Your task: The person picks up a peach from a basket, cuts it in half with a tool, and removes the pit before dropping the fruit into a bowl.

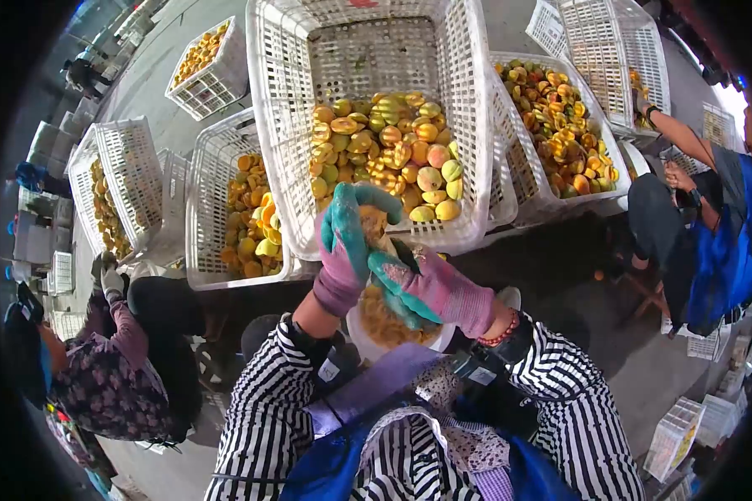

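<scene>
My left hand (348, 240), in a teal and pink glove, is closed around a brownish-yellow piece of fruit (373, 224). Pressed up close below it, my right hand (436, 290) in a matching glove has its fingers curled; what they grip is hidden. Both hands are over a white bucket (444, 338) holding a brownish-yellow heap (384, 321). Just beyond them tilts a large white crate (263, 108), with yellow, orange and green peach-like fruit (393, 138), some whole and some cut, gathered at its near end.
Crates of similar fruit stand on the left (199, 209) and right (564, 134), with another crate (213, 71) farther back. A person in a flowered top (113, 376) sits at left; a person in a blue apron (723, 242) sits at right. Stacked crates (677, 434) line the lower right.
</scene>
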A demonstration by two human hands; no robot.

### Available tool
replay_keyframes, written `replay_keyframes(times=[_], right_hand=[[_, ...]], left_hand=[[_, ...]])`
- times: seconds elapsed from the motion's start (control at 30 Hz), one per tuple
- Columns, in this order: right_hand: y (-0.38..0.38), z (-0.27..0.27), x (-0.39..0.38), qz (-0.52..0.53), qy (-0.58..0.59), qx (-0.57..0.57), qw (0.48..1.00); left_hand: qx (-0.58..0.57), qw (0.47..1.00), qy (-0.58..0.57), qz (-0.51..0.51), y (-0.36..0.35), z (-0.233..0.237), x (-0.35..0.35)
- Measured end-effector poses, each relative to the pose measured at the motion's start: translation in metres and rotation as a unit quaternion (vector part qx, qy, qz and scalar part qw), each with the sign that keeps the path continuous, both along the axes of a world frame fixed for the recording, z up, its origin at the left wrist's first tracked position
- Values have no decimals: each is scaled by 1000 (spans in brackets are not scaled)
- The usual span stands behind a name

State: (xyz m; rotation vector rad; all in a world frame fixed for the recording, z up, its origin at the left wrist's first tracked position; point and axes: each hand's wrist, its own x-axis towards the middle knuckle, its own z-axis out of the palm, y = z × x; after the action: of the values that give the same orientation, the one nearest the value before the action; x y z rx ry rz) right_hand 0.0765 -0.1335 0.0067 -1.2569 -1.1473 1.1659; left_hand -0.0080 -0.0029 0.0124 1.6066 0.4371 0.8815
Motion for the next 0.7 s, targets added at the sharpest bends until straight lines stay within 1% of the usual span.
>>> replay_keyframes(times=[0.03,0.07,0.1,0.13,0.17,0.2,0.23,0.27,0.3,0.33,0.37,0.4,0.43,0.47,0.5,0.53,0.6,0.63,0.67,0.7], right_hand=[[-3,8,0,36,83,-50,995],[-6,11,-1,73,165,-99,979],[-7,4,-3,73,166,-99,978],[-7,-8,-4,57,342,-131,929],[-9,-15,-5,39,506,-159,847],[-11,-5,-3,38,507,-159,846],[-15,12,2,84,424,-190,881],[-18,21,6,131,336,-221,906],[-20,14,6,148,385,-216,885],[-25,10,2,148,387,-218,884],[-29,6,-5,135,355,-184,907],[-31,7,-10,121,322,-149,927],[-34,13,-9,140,313,-176,923],[-36,11,-10,140,313,-177,922],[-39,9,-10,143,334,-187,912],[-42,7,-12,146,355,-198,902],[-48,9,-15,135,354,-212,901],[-50,6,-15,138,361,-230,893],[-51,2,-15,140,368,-247,885],[-51,-4,-17,141,371,-247,884]], left_hand=[[0,1000,2,1,2,-2,-2],[26,998,-19,-53,7,-3,-5],[52,992,-40,-106,10,-3,-7],[53,992,-41,-107,10,-3,-8],[23,990,-19,-137,9,-3,-10],[-9,986,4,-167,7,-4,-11],[48,986,17,-157,3,0,-12],[46,986,17,-157,0,2,-14],[24,979,-2,-204,-3,3,-16],[1,968,-21,-251,-5,3,-19],[-82,950,-46,-296,-3,-13,-22],[-84,950,-43,-297,-4,-27,-26],[-61,961,-44,-265,-7,-40,-31],[-35,971,-48,-233,-11,-41,-33],[-135,936,-73,-317,-9,-40,-31],[-136,936,-73,-318,-13,-41,-33],[-22,980,11,-196,-21,-43,-35],[-101,972,11,-214,-26,-11,-32],[-103,972,13,-212,-25,-13,-32],[-98,982,38,-157,-23,-17,-35]])
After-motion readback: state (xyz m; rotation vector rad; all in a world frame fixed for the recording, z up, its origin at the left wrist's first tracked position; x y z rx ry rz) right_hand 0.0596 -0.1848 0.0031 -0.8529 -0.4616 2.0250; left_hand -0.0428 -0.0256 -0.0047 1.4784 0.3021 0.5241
